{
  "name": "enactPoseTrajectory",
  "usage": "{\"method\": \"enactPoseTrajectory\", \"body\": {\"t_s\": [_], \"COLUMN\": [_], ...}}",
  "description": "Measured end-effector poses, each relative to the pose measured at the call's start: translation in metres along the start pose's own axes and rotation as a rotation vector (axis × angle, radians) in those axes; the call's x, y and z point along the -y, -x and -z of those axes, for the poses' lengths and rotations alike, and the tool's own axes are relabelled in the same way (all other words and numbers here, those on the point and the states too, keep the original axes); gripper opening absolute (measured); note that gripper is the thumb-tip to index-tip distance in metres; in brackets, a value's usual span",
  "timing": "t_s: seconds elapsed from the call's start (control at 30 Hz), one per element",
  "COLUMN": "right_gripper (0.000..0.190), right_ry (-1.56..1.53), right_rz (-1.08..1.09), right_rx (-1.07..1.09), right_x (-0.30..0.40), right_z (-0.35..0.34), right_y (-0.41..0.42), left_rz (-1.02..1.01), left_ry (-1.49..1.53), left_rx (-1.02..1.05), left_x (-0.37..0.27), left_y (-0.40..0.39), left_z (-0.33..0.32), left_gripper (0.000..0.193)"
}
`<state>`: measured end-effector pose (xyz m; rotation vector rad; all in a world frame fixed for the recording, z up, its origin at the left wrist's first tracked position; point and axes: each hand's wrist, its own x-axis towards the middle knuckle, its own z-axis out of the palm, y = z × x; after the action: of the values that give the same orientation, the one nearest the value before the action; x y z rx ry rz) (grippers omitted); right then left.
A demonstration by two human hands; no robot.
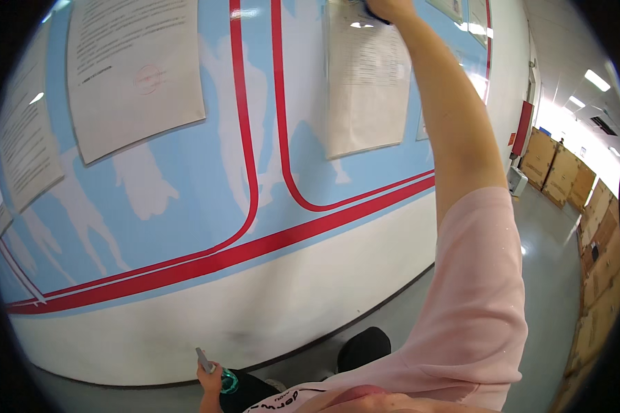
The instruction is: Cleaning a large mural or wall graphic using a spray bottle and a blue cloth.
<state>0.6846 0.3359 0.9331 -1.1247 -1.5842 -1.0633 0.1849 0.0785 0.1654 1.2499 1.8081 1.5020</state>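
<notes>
My right arm reaches up across a wall display board (310,165). Only the edge of my right hand (392,9) shows at the top, with a dark band-like thing beside it; its fingers are cut off by the frame. Below that hand hangs a printed paper sheet (367,116) in a glossy clear cover. Down at my side, at the lower left, my left hand (211,379) is closed around a slim grey object (204,360), whose kind I cannot make out. A translucent teal ring-shaped thing (229,381) is next to that hand; whether I hold it is unclear.
A larger stamped paper notice (139,77) and another sheet (28,118) hang further left. The white lower wall (237,310) meets a grey floor (540,268). Wooden crates (599,310) line the right side. A red box (523,128) is mounted on the far wall.
</notes>
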Motion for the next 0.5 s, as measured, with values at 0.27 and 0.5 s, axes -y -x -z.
{"method": "enactPoseTrajectory", "body": {"t_s": [0.27, 0.5], "right_gripper": [0.039, 0.032], "right_ry": [-0.051, -0.084], "right_rz": [0.535, 0.047], "right_rx": [-0.292, -0.038], "right_x": [0.100, 0.016], "right_z": [-0.037, 0.015], "right_y": [0.043, 0.025], "left_rz": [0.054, -0.053], "left_ry": [0.022, -0.064], "left_rx": [0.043, -0.019], "left_x": [-0.018, -0.029], "left_y": [0.003, 0.011], "left_z": [-0.007, -0.003], "left_gripper": [0.068, 0.067]}}
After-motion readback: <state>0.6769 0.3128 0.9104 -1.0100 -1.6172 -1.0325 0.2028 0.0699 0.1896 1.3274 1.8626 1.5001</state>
